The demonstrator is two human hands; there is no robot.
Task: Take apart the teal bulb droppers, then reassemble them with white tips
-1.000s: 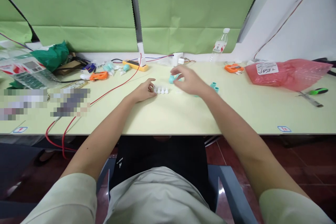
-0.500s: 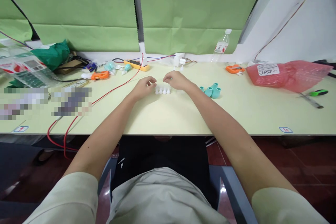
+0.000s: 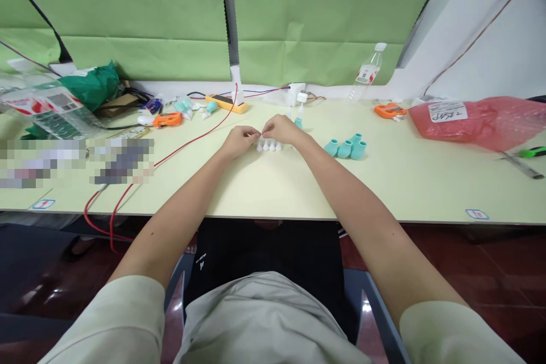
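A row of small white pointed pieces [image 3: 269, 147] stands on the table, just below my fingers. My left hand [image 3: 240, 141] is closed in a pinch at the row's left end. Against its fingertips come those of my right hand [image 3: 281, 128], pinched too and reaching over the row. Whatever lies between the fingertips is too small or hidden to name. To the right sits a group of teal rounded bottles with open necks [image 3: 344, 149]. Behind my right hand a teal bottle with a white top [image 3: 299, 116] shows in part.
Along the back lie a yellow-and-black device [image 3: 226, 103], orange tools [image 3: 168, 119] and a clear plastic bottle [image 3: 365, 75]. A red cable [image 3: 191, 141] crosses the left side. At right are a red plastic bag [image 3: 473, 122] and a metal-shafted tool [image 3: 522, 165].
My two hands have come together, so their fingertips now meet at the left end of the white row. The view has shifted slightly, and the white-topped bottle behind my right hand shows more.
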